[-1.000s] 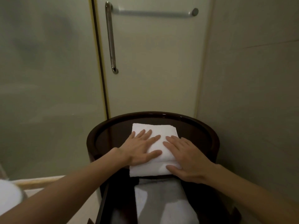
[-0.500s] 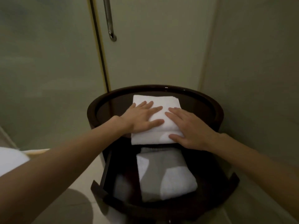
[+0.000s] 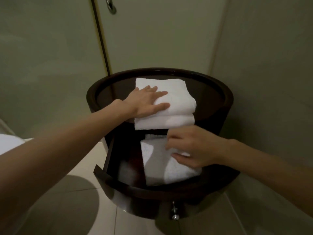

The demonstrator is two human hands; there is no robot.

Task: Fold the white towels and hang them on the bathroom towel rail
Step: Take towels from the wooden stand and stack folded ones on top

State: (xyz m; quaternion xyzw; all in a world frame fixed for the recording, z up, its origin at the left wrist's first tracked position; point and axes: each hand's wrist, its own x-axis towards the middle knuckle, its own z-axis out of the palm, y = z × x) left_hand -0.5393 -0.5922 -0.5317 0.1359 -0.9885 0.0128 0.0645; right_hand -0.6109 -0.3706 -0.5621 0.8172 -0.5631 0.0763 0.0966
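Observation:
A folded white towel (image 3: 176, 92) lies on the top of a round dark wooden stand (image 3: 220, 85). My left hand (image 3: 149, 102) rests flat on its left half, fingers straight. Below it the stand's drawer (image 3: 135, 189) is pulled out, and a second white towel (image 3: 177, 170) lies inside. My right hand (image 3: 191, 148) is down in the drawer on that towel, fingers curled at its far edge and thumb laid across it. No towel rail is in view.
The stand sits in a corner, with a wall on the right and a glass door with a metal handle (image 3: 111, 7) behind. The drawer's metal knob (image 3: 174, 216) points toward me. A white rounded fixture (image 3: 8, 143) shows at the left edge, above pale floor tiles.
My right hand has left the folded towel on top and dropped into the open drawer onto the second towel. The view has tilted downward. My left hand stays on the top towel.

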